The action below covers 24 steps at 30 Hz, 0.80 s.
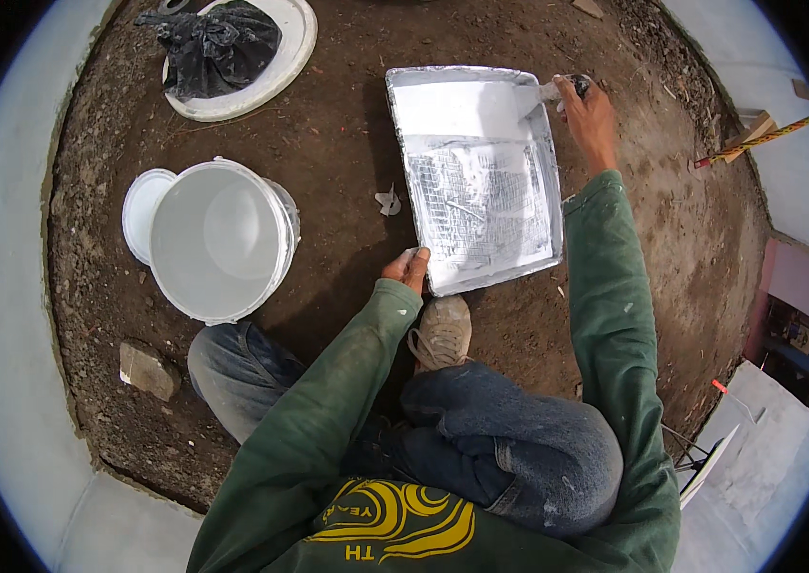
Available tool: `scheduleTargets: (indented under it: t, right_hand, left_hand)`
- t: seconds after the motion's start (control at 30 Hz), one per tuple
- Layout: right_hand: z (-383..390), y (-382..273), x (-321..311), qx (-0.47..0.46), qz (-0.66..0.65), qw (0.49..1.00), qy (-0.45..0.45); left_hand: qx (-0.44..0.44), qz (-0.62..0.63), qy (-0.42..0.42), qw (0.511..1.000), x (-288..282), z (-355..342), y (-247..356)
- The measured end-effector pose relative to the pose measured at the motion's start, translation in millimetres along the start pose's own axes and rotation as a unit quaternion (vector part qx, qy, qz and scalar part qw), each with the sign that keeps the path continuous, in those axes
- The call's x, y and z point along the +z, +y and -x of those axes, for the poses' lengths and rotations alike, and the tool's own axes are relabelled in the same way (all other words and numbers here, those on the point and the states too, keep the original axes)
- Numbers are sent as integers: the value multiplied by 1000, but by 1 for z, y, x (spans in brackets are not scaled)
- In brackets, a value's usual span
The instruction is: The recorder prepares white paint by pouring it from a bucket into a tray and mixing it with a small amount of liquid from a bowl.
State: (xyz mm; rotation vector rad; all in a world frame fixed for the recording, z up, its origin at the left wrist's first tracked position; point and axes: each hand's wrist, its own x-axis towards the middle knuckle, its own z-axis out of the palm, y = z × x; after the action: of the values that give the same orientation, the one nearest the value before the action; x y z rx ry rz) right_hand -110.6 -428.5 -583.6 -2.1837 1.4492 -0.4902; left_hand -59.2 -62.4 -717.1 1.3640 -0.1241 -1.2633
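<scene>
A paint tray coated in white paint lies in front of me, with wet paint in its far end and a ribbed, streaked surface nearer me. My left hand is closed on the tray's near left corner, thumb over the rim. At the far right corner, my right hand grips what looks like a putty knife, dark-handled with a pale flat blade. Its blade reaches over the tray's rim; the tip is hard to make out against the white.
An uncovered white bucket stands left, a white lid beside it. Farther off, a knotted black plastic bag rests on a larger white lid. My shoe is by the tray's near edge. A stone block lies near the left wall.
</scene>
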Motion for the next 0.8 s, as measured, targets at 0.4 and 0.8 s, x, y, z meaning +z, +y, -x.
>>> scheduleTargets:
  t: [0.4, 0.8]
  right_hand:
    - [25, -57, 21, -62, -5, 998, -31]
    - [41, -101, 58, -187, 12, 982, -21]
  left_hand:
    - [-3, 11, -19, 1000, -1, -1, -3]
    - [-8, 17, -7, 1000, 8, 10, 30]
